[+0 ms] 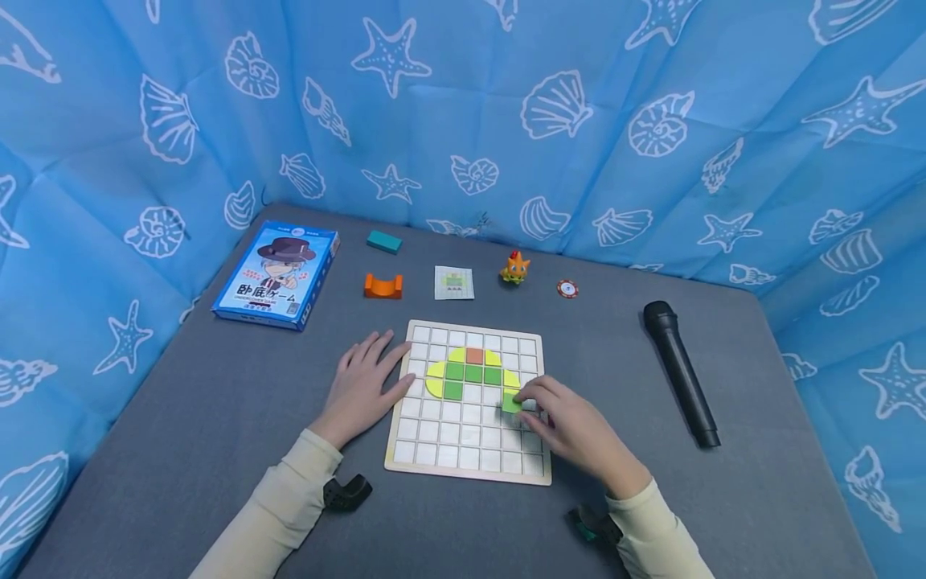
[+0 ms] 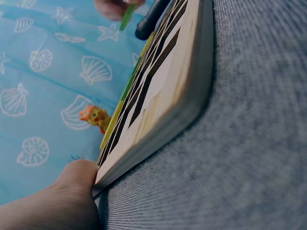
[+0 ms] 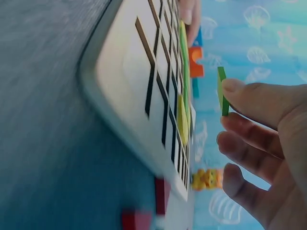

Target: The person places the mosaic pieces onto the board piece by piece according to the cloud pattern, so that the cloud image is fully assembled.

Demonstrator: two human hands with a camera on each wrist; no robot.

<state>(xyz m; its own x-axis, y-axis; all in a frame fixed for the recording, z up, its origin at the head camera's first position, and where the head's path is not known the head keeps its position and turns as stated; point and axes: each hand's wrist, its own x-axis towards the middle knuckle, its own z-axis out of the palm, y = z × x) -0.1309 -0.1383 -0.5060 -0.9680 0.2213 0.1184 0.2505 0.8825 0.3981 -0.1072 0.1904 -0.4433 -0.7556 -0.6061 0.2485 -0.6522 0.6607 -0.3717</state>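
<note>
A square board (image 1: 466, 476) with a pale wooden rim and a grid of white cells lies flat on the table. On its upper half, green square tiles (image 1: 473, 374), rounded yellow tiles (image 1: 434, 387) and one orange-brown tile (image 1: 474, 355) form an arch-like pattern. My right hand (image 1: 575, 426) pinches a green square tile (image 3: 222, 91) between thumb and index finger, raised over the right part of the board; its other fingers are loosely bent. My left hand (image 1: 362, 390) rests with spread fingers at the board's left edge, the thumb (image 2: 79, 177) right at the rim.
Behind the board stand a blue game box (image 1: 275, 273), a teal block (image 1: 384, 241), an orange arch block (image 1: 383, 286), a printed pattern card (image 1: 454, 283), a small orange toy figure (image 1: 515, 268) and a round chip (image 1: 567, 289). A black microphone (image 1: 682, 374) lies to the right.
</note>
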